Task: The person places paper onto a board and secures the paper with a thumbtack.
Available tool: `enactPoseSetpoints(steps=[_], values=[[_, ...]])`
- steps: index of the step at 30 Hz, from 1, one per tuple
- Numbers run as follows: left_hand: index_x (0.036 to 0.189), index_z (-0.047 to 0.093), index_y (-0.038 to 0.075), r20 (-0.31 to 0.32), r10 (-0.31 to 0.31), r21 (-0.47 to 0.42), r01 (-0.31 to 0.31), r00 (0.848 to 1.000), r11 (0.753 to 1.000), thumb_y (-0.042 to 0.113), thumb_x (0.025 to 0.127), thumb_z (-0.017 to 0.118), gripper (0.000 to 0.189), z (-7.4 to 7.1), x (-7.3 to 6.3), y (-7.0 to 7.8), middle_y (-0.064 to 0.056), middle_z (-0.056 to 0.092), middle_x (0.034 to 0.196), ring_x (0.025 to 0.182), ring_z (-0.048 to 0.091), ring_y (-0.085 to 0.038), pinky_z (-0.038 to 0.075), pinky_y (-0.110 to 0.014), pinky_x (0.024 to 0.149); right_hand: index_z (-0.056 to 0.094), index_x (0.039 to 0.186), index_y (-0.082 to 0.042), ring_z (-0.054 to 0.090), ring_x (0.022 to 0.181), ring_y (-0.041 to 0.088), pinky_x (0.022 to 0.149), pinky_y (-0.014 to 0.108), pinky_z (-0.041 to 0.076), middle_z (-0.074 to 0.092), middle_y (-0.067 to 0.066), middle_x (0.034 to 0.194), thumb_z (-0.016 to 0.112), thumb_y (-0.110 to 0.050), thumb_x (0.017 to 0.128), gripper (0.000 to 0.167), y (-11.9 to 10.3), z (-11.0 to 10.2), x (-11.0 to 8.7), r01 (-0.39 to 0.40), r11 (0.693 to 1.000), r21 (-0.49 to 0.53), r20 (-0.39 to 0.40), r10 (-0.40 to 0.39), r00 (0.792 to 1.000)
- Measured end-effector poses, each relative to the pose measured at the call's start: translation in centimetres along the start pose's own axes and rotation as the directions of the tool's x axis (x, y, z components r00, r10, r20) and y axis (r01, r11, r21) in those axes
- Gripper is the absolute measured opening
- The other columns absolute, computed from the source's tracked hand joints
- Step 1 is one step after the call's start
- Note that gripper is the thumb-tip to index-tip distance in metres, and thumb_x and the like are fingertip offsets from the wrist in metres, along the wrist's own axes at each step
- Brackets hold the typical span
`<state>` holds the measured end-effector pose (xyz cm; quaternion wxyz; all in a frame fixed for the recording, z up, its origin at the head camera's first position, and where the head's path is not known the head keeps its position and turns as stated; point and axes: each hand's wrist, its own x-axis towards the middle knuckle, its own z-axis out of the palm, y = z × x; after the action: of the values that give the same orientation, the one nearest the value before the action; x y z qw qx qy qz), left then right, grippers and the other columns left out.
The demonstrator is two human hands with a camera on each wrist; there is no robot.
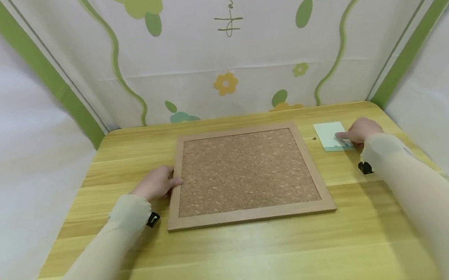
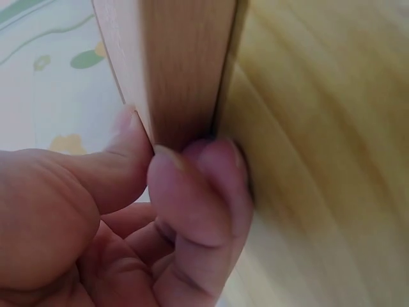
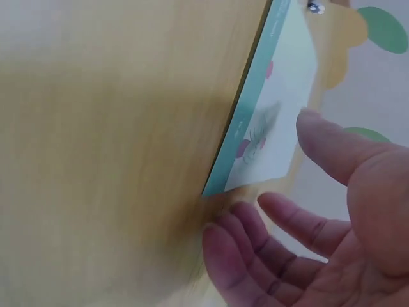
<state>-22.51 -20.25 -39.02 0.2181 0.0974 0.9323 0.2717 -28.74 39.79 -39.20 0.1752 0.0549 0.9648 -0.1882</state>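
A cork board (image 1: 244,172) in a light wooden frame lies on the table. My left hand (image 1: 156,182) holds the frame's left side, the thumb on top and curled fingertips against its edge. The left wrist view shows the wooden frame (image 2: 185,70) close up between thumb and fingers. At the right, a pale green notepad (image 1: 331,135) lies flat, printed with a darker green strip and small pink shapes. Beside its right edge is my right hand (image 1: 361,131), thumb above the pad (image 3: 281,115) and fingers loosely bent just off its side, with a gap between thumb and fingers.
A tiny dark object (image 1: 314,138) lies between the cork board and the notepad; its kind is too small to tell. The wooden table (image 1: 237,257) ends against a white cloth backdrop (image 1: 190,52) with printed flowers. White cloth walls (image 1: 17,157) stand at both sides.
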Motion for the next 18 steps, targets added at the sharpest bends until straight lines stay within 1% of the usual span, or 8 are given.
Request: enactPoseSetpoints(steps=[2, 3, 8, 11, 14, 16, 18], values=[[0.136, 0.052, -0.004, -0.001, -0.005, -0.004, 0.005, 1.000, 1.000, 0.021, 0.102, 0.058, 0.043, 0.0, 0.1, 0.0, -0.005, 0.068, 0.078, 0.065, 0.063, -0.015, 0.051, -0.030, 0.059, 0.042, 0.055, -0.015, 0.038, 0.049, 0.010, 0.051, 0.029, 0.039, 0.040, -0.004, 0.052, 0.060, -0.061, 0.091, 0.060, -0.4, 0.0, 0.5, -0.024, 1.000, -0.019, 0.002, 0.024, 1.000], [0.136, 0.053, -0.004, -0.001, -0.008, -0.003, 0.008, 1.000, 1.000, 0.021, 0.102, 0.058, 0.043, -0.1, 0.1, 0.1, -0.005, 0.068, 0.078, 0.064, 0.063, -0.016, 0.051, -0.030, 0.059, 0.042, 0.056, -0.015, 0.037, 0.048, 0.009, 0.050, 0.028, 0.039, 0.039, -0.004, 0.053, 0.061, -0.062, 0.090, 0.061, -0.6, 0.0, 0.7, -0.036, 0.999, -0.028, 0.009, 0.037, 0.999], [0.134, 0.055, -0.002, 0.001, -0.020, -0.013, 0.020, 1.000, 1.000, 0.022, 0.101, 0.059, 0.041, 0.0, 0.3, 0.0, -0.005, 0.067, 0.076, 0.062, 0.061, -0.017, 0.050, -0.030, 0.058, 0.047, 0.058, -0.012, 0.040, 0.048, 0.009, 0.050, 0.028, 0.043, 0.044, -0.001, 0.056, 0.065, -0.061, 0.088, 0.060, -1.7, -0.3, 1.0, -0.070, 0.996, -0.056, 0.070, 0.074, 0.995], [0.132, 0.056, -0.002, 0.001, -0.020, -0.022, 0.020, 1.000, 1.000, 0.022, 0.101, 0.059, 0.039, 0.0, 0.3, -0.1, -0.005, 0.067, 0.075, 0.061, 0.061, -0.017, 0.050, -0.030, 0.058, 0.054, 0.064, -0.005, 0.047, 0.054, 0.014, 0.053, 0.029, 0.046, 0.054, 0.008, 0.066, 0.066, -0.059, 0.088, 0.060, -2.5, -0.4, 1.2, -0.062, 0.994, -0.095, 0.072, 0.069, 0.995], [0.132, 0.057, -0.001, -0.003, -0.027, -0.031, 0.026, 1.000, 0.999, 0.022, 0.101, 0.060, 0.039, 0.1, 0.4, -0.1, -0.005, 0.067, 0.074, 0.061, 0.061, -0.017, 0.050, -0.030, 0.058, 0.061, 0.074, 0.003, 0.054, 0.066, 0.023, 0.058, 0.033, 0.050, 0.061, 0.022, 0.083, 0.068, -0.059, 0.087, 0.064, -2.9, -0.4, 1.6, -0.047, 0.988, -0.146, 0.057, 0.055, 0.997], [0.132, 0.057, -0.001, -0.002, -0.025, -0.032, 0.025, 1.000, 0.999, 0.022, 0.101, 0.060, 0.039, 0.1, 0.4, -0.2, -0.005, 0.067, 0.073, 0.060, 0.061, -0.017, 0.050, -0.030, 0.058, 0.064, 0.079, 0.005, 0.057, 0.073, 0.028, 0.061, 0.036, 0.052, 0.062, 0.028, 0.093, 0.069, -0.060, 0.086, 0.066, -3.0, -0.3, 1.8, -0.030, 0.984, -0.174, 0.049, 0.039, 0.998], [0.132, 0.058, 0.000, -0.004, -0.028, -0.034, 0.028, 1.000, 0.999, 0.023, 0.101, 0.060, 0.039, 0.2, 0.4, -0.3, -0.005, 0.067, 0.072, 0.059, 0.061, -0.017, 0.050, -0.030, 0.058, 0.064, 0.083, 0.008, 0.058, 0.077, 0.031, 0.065, 0.039, 0.053, 0.062, 0.032, 0.098, 0.069, -0.060, 0.086, 0.068, -2.9, -0.1, 1.9, -0.022, 0.984, -0.178, 0.057, 0.033, 0.998]])
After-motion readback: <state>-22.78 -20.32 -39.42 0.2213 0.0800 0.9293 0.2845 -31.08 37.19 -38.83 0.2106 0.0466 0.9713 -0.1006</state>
